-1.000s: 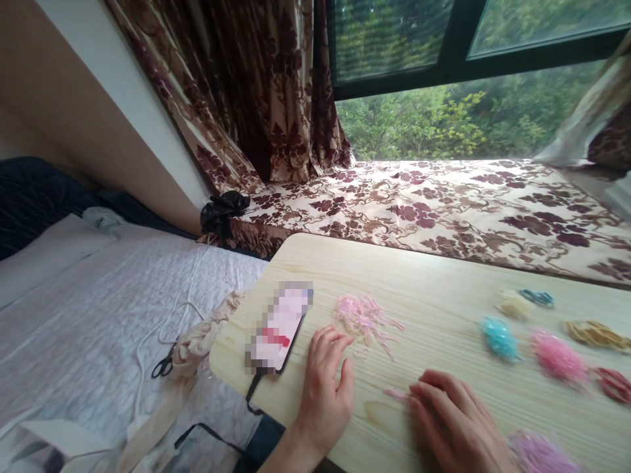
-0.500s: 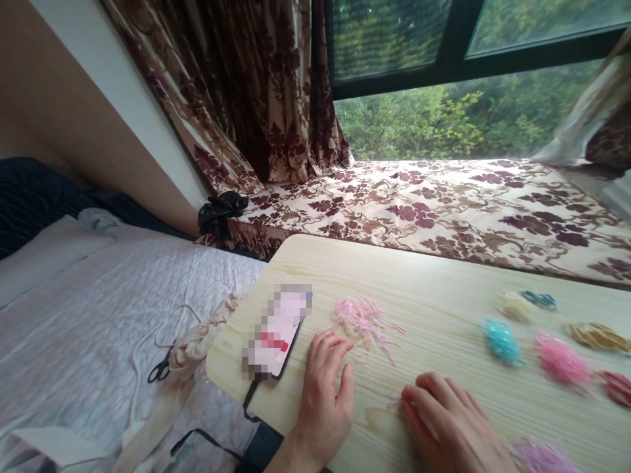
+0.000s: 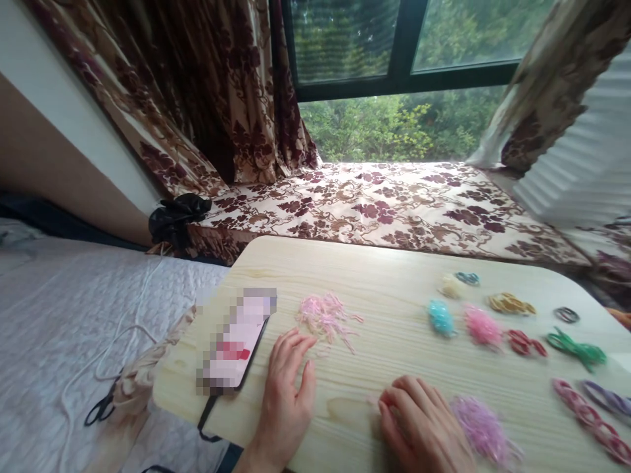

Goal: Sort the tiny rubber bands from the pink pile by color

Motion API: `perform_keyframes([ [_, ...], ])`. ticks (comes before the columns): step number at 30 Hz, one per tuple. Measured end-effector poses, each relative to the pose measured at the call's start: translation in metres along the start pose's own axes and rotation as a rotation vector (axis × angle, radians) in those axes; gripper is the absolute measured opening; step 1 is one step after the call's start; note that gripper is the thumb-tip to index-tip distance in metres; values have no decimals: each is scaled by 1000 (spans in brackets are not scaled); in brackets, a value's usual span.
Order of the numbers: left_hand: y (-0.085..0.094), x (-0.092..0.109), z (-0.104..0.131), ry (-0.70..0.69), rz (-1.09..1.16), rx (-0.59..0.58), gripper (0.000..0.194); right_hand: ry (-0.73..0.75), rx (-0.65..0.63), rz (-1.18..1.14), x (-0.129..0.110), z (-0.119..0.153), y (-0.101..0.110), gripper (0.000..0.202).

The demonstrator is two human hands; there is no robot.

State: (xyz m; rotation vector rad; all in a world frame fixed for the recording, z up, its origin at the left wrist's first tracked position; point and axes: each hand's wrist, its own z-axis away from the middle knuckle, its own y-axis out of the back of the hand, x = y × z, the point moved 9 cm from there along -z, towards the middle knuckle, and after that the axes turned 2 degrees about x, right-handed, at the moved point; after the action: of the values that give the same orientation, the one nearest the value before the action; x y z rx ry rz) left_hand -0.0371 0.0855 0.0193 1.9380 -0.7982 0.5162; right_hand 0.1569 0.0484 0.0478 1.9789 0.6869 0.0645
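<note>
My left hand (image 3: 290, 391) rests on the table with its fingers loosely stretched and the thumb apart. Its fingertips lie at the near edge of a loose pile of pale pink strands (image 3: 323, 312), which look like thin elastic bands. To the right, my right hand (image 3: 419, 420) is on the tabletop with its fingers curled in and pressed together. A faint pinkish bit (image 3: 373, 399) shows by its fingertips; what the fingers hold is hidden. Just right of that hand sits a lilac bundle of strands (image 3: 483, 427).
A phone (image 3: 236, 348), partly blurred out, lies left on the wooden table (image 3: 384, 276). Towards the right are a turquoise bundle (image 3: 441, 318), a pink bundle (image 3: 483, 326), yellow bands (image 3: 511, 304), green bands (image 3: 576, 348) and a pink chain (image 3: 591, 420). Scissors (image 3: 101, 408) lie on the bed.
The view has turned to the right, bringing more bundles and the table's right side into sight. Both hands stay close to their places on the table; my right fingers look more curled.
</note>
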Motion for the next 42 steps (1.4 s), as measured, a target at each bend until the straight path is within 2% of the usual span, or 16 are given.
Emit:
perform_keyframes([
  [4, -2, -2, 2, -5, -2, -12, 29, -104, 49, 14, 25, 5, 43, 15],
  [7, -2, -3, 1, 0, -10, -16, 28, -182, 80, 40, 61, 15, 80, 21],
  [10, -2, -2, 0, -4, -16, -13, 28, -262, 92, 52, 95, 29, 100, 31],
  [13, -2, -3, 1, -6, -17, -14, 27, -333, 20, 1, 111, 42, 94, 34],
  [16, -2, -3, 1, -5, -24, -19, 26, -367, -67, -66, 110, 48, 79, 32],
  [21, -3, -3, 1, 2, -45, -34, 26, -343, -47, -74, 102, 48, 75, 33],
  [27, -2, -2, 0, -9, -46, -27, 25, -401, -91, -127, 112, 59, 75, 26],
  [32, -2, -2, 0, -12, -42, -30, 24, -438, -23, -158, 112, 62, 79, 29],
  [35, -2, -1, -1, -11, -35, -30, 24, -428, -41, -150, 109, 59, 79, 30],
  [42, -2, 0, -1, -14, -10, -25, 24, -398, 49, -85, 105, 57, 101, 31],
])
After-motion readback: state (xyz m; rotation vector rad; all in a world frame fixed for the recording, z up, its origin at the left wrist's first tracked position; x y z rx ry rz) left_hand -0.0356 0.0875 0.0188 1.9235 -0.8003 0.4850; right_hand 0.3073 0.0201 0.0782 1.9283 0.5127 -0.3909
